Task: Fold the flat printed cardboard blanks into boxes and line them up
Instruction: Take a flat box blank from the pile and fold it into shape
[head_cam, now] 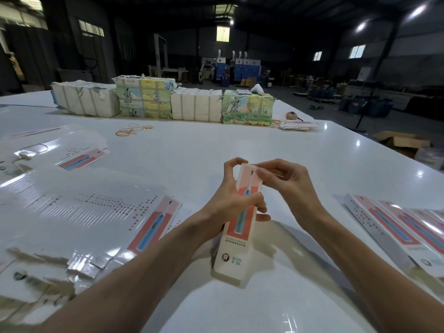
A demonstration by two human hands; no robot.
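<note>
Left hand: clamped on the box. The lower fingers curl round its middle from behind, and a finger and the thumb arch up to its far end.
Right hand: closed in a pinch on the far end of the same box, fingertips together on the cardboard there. I cannot tell whether a flap sits between them.
Box: long, narrow and already folded, held between both hands above the table. It tilts with its far end up at the fingertips and its near end down towards the wrists. The printed pink and blue face is turned up.
Flat blanks: a fanned, glossy spread lying on the table to the left of the left hand, near its forearm.
More blanks: a second spread further left and further away than the left hand.
Finished boxes: lying side by side in a row on the table to the right of the right forearm, printed faces up.
Rubber bands: a loose scatter beyond the left hand, well apart from it.
Bundles: four strapped packs in a line, far beyond both hands.
Thin pile of cards: beyond the right hand, just beside the right-most bundle.
Open carton: on the floor, off the table edge, far right of the right hand.
</note>
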